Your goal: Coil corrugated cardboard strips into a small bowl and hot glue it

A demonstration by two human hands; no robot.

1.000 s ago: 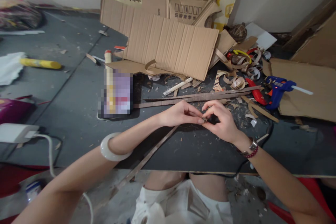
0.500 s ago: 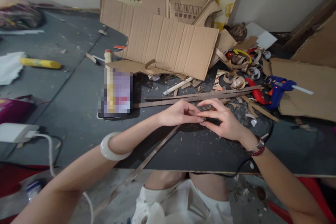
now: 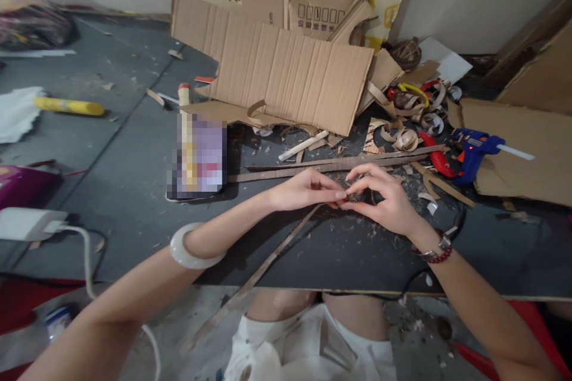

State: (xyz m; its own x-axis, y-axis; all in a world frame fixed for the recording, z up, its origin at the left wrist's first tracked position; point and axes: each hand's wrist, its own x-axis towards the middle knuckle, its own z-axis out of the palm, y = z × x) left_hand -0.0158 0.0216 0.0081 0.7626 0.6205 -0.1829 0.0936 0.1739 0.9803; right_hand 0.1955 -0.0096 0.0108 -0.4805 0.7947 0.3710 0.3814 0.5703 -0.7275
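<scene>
A long, narrow cardboard strip (image 3: pixel 277 253) runs from between my fingers down to the left, past the table's front edge. My left hand (image 3: pixel 308 190) pinches its upper end, thumb pressed against the fingers. Close against it, my right hand (image 3: pixel 382 199) curves its fingers and thumb around the same end, their tips meeting the left fingertips. What lies right between the fingertips is small and mostly hidden. Just behind the hands, more long strips (image 3: pixel 357 162) lie across the table.
A blue glue gun (image 3: pixel 473 152) with a white stick rests at right, near red-handled pliers (image 3: pixel 435 155) and curled paper scraps. A large corrugated cardboard sheet (image 3: pixel 290 68) leans at the back. Left are a phone (image 3: pixel 210 161), a yellow-handled tool (image 3: pixel 69 106) and a white charger (image 3: pixel 31 225).
My right hand's fingers have lifted and spread a little from the left hand. The strip's trailing end has shifted slightly up and to the right.
</scene>
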